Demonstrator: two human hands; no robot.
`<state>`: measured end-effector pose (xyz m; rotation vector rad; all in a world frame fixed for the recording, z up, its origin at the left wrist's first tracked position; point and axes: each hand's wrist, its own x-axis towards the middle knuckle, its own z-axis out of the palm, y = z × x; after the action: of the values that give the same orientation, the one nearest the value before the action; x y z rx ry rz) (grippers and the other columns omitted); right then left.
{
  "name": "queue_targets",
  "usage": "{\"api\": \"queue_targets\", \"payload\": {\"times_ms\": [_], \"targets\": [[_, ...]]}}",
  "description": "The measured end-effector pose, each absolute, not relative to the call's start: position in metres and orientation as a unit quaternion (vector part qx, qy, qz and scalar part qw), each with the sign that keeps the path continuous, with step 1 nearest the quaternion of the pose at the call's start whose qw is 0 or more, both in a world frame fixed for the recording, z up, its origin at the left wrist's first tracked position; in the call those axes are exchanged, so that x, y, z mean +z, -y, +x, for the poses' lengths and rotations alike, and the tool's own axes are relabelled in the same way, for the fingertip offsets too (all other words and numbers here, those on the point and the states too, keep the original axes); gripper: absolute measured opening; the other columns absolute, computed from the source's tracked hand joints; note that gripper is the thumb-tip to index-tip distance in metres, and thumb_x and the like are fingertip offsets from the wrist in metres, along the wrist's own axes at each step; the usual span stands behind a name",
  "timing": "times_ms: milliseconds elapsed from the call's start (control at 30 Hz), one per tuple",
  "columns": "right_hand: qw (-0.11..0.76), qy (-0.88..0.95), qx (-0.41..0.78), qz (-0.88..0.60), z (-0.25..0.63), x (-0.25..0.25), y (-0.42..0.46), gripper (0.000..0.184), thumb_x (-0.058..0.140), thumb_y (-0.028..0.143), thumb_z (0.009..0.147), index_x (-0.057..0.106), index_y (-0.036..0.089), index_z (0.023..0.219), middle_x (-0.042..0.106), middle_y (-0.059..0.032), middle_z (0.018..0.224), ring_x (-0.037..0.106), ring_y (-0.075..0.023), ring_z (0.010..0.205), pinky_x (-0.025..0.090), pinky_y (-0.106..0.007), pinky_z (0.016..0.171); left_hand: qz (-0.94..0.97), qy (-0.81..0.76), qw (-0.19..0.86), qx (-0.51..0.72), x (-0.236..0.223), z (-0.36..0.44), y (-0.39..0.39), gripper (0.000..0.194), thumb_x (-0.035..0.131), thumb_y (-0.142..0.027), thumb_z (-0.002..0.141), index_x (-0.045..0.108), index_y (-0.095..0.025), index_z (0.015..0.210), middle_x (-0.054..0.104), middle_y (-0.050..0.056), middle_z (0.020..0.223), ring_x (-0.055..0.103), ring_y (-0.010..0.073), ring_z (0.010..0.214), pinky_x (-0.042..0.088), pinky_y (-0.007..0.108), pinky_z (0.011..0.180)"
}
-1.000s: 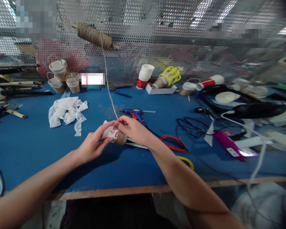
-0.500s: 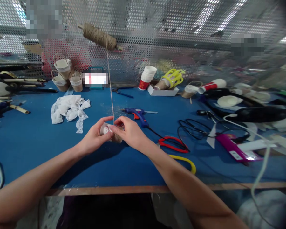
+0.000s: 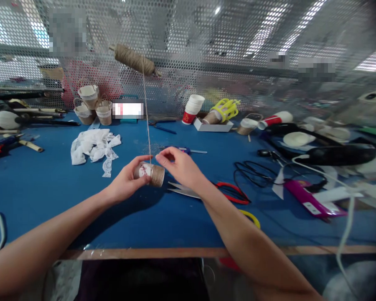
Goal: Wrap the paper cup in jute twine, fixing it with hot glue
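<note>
A small paper cup lies on its side in my left hand, whose fingers and thumb grip it from the left. Brown twine is wound around its right part, and the white part has a dark red print. A taut strand runs up from the cup to a twine spool hung by the mesh. Just right of the strand, my right hand is apart from the cup, fingers curled toward the thumb in a pinch. Whatever may be between those fingertips is too small to make out.
Scissors with red handles lie under my right forearm, near a yellow handle. Behind my right hand is a blue glue gun, partly hidden. White lace lies left; stacked cups and black cables are farther right.
My right hand has come off the cup and moved slightly right and up. More of the twine-wound part and the scissor blades now show. My left hand keeps its grip.
</note>
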<state>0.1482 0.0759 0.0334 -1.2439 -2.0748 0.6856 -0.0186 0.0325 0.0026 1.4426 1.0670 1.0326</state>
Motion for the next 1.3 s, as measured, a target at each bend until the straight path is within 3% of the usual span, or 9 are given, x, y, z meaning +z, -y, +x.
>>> {"api": "queue_targets", "payload": {"times_ms": [233, 400, 533, 700, 767, 867, 1033, 1167, 1300], "targets": [[0.312, 0.762, 0.263, -0.503, 0.163, 0.055, -0.084, 0.027, 0.049, 0.040, 0.081, 0.059, 0.014, 0.078, 0.061, -0.0039, 0.069, 0.052, -0.0119, 0.059, 0.041, -0.026, 0.057, 0.626, -0.415, 0.529, 0.395, 0.000, -0.017, -0.029, 0.055, 0.057, -0.027, 0.073, 0.036, -0.015, 0.123, 0.052, 0.004, 0.092, 0.047, 0.0106, 0.069, 0.039, 0.023, 0.064], [0.269, 0.742, 0.399, -0.466, 0.138, 0.067, -0.109, 0.024, 0.048, 0.034, 0.084, 0.057, 0.013, 0.078, 0.057, -0.0017, 0.063, 0.037, -0.0048, 0.041, 0.028, -0.020, 0.037, 0.702, -0.371, 0.506, 0.337, 0.006, -0.011, -0.015, 0.047, 0.050, -0.021, 0.078, 0.038, -0.018, 0.123, 0.054, 0.007, 0.106, 0.052, 0.0147, 0.082, 0.042, 0.028, 0.075], [0.340, 0.677, 0.518, -0.397, 0.119, 0.089, -0.137, 0.013, 0.044, 0.018, 0.086, 0.054, 0.012, 0.080, 0.060, -0.0028, 0.075, 0.034, -0.0014, 0.039, 0.023, -0.018, 0.033, 0.744, -0.370, 0.475, 0.289, 0.011, -0.008, -0.009, 0.047, 0.048, -0.018, 0.079, 0.036, -0.020, 0.125, 0.057, 0.006, 0.105, 0.054, 0.0170, 0.088, 0.042, 0.030, 0.078], [0.382, 0.721, 0.429, -0.387, 0.110, 0.098, -0.131, 0.025, 0.039, 0.003, 0.078, 0.055, 0.011, 0.096, 0.048, 0.0054, 0.054, 0.040, -0.0039, 0.038, 0.029, -0.018, 0.036, 0.740, -0.357, 0.500, 0.273, 0.011, -0.009, -0.009, 0.048, 0.048, -0.018, 0.080, 0.035, -0.021, 0.125, 0.056, 0.006, 0.107, 0.054, 0.0176, 0.090, 0.043, 0.030, 0.078], [0.328, 0.786, 0.359, -0.382, 0.110, 0.089, -0.118, 0.028, 0.038, 0.003, 0.076, 0.060, 0.011, 0.091, 0.048, 0.0049, 0.053, 0.041, -0.0039, 0.038, 0.032, -0.018, 0.039, 0.734, -0.343, 0.522, 0.266, 0.011, -0.010, -0.009, 0.048, 0.050, -0.016, 0.079, 0.037, -0.021, 0.124, 0.055, 0.006, 0.107, 0.054, 0.0175, 0.090, 0.043, 0.031, 0.079], [0.154, 0.865, 0.310, -0.363, 0.110, 0.071, -0.099, 0.030, 0.039, 0.002, 0.071, 0.065, 0.012, 0.080, 0.052, 0.0031, 0.054, 0.045, -0.0047, 0.043, 0.037, -0.020, 0.050, 0.716, -0.307, 0.572, 0.255, 0.012, -0.011, -0.008, 0.047, 0.053, -0.014, 0.077, 0.040, -0.020, 0.122, 0.053, 0.006, 0.107, 0.053, 0.0174, 0.091, 0.043, 0.032, 0.080], [-0.067, 0.878, 0.372, -0.293, 0.107, 0.039, -0.087, 0.028, 0.043, 0.000, 0.064, 0.067, 0.015, 0.068, 0.063, 0.0022, 0.063, 0.053, -0.0075, 0.056, 0.039, -0.019, 0.057, 0.672, -0.238, 0.669, 0.212, 0.012, -0.013, -0.006, 0.048, 0.055, -0.017, 0.077, 0.041, -0.021, 0.122, 0.052, 0.007, 0.106, 0.052, 0.0182, 0.093, 0.044, 0.033, 0.080], [-0.110, 0.852, 0.423, -0.288, 0.101, 0.024, -0.083, 0.021, 0.055, 0.003, 0.062, 0.068, 0.017, 0.070, 0.067, 0.0039, 0.066, 0.057, -0.0081, 0.054, 0.041, -0.017, 0.050, 0.670, -0.223, 0.682, 0.190, 0.014, -0.014, -0.006, 0.053, 0.059, -0.017, 0.074, 0.042, -0.024, 0.123, 0.050, 0.006, 0.110, 0.052, 0.0174, 0.091, 0.043, 0.032, 0.080], [-0.009, 0.841, 0.396, -0.369, 0.099, 0.022, -0.083, 0.025, 0.051, 0.012, 0.075, 0.063, 0.016, 0.096, 0.069, 0.0002, 0.079, 0.060, -0.0080, 0.063, 0.044, -0.015, 0.054, 0.650, -0.234, 0.691, 0.213, 0.015, -0.016, -0.008, 0.056, 0.059, -0.019, 0.074, 0.040, -0.026, 0.126, 0.051, 0.006, 0.109, 0.051, 0.0171, 0.090, 0.042, 0.030, 0.077]]}}
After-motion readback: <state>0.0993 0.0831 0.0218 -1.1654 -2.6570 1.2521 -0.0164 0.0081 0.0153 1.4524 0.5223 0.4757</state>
